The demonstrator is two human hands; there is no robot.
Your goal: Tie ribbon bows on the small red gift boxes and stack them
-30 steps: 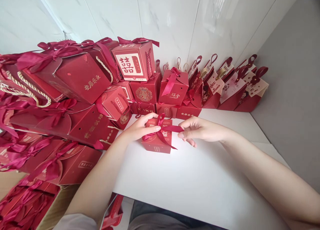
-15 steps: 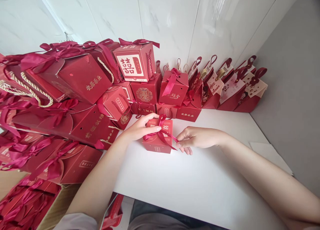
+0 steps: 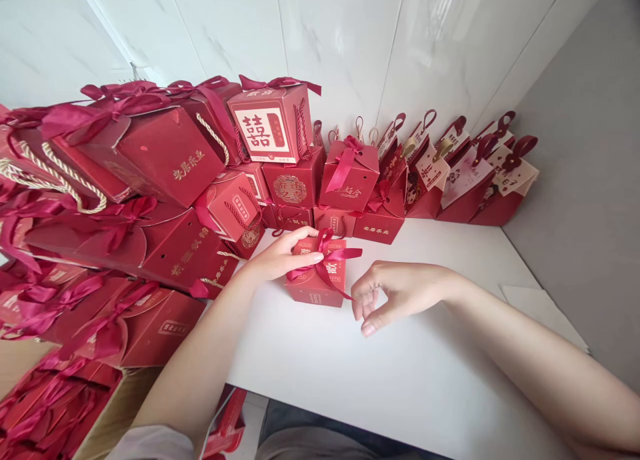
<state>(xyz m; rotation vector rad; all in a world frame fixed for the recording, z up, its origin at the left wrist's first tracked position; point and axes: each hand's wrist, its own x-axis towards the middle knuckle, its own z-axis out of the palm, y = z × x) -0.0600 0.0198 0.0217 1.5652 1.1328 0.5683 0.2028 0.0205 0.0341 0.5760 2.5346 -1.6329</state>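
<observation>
A small red gift box (image 3: 314,295) with gold lettering sits on the white table, a dark pink ribbon bow (image 3: 326,259) tied across its top. My left hand (image 3: 283,255) grips the box from its left side, thumb pressed on the bow near the knot and fingers reaching over the far edge, partly hidden. Just right of the box, my right hand (image 3: 383,293) hovers with thumb and fingers apart, holding nothing. One ribbon tail hangs down the box's right front edge, close to my right fingertips; a loop sticks out above it to the right.
Stacked red gift boxes (image 3: 165,157) with ribbons and rope handles fill the left side. More boxes and a row of triangular gift bags (image 3: 460,180) line the wall. A cardboard carton (image 3: 113,417) of red boxes stands lower left. White paper (image 3: 543,313) lies on the table (image 3: 310,360) at right.
My right hand has let go of the ribbon, and its thumb has swung down away from the fingers. A ribbon loop now points right. My left hand stays on the box.
</observation>
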